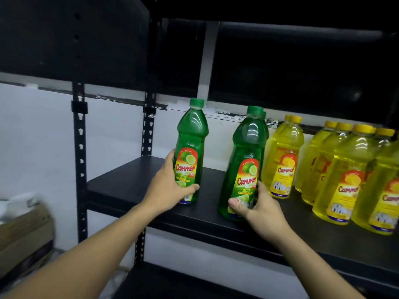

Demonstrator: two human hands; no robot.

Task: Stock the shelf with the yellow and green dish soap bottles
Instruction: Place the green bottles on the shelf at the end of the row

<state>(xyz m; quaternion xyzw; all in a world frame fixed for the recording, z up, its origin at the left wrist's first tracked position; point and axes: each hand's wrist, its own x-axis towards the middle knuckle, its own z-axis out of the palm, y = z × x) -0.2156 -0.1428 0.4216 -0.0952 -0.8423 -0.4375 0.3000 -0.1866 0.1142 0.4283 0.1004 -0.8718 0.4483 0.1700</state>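
While reaching onto the black shelf (121,186), grips one green dish soap bottle in each hand. Holds the left green bottle (190,147) low down, left hand (170,190) curled round the bottom of the label, thumb lying across the front, cap and shoulder well above the grip. Stands upright toward the shelf's left edge, base at the board; cannot tell whether fully set down. Clasps the right green bottle (246,156) at its foot with the right hand (259,209), thumb on the front, fingers wrapped round the right side, close to the shelf's front edge. Hides most of a third green bottle (265,130) just behind. Further along toward the right edge, upright yellow bottles (282,152) in rows. Lower left, off the shelf, a blurred cardboard box (23,234).
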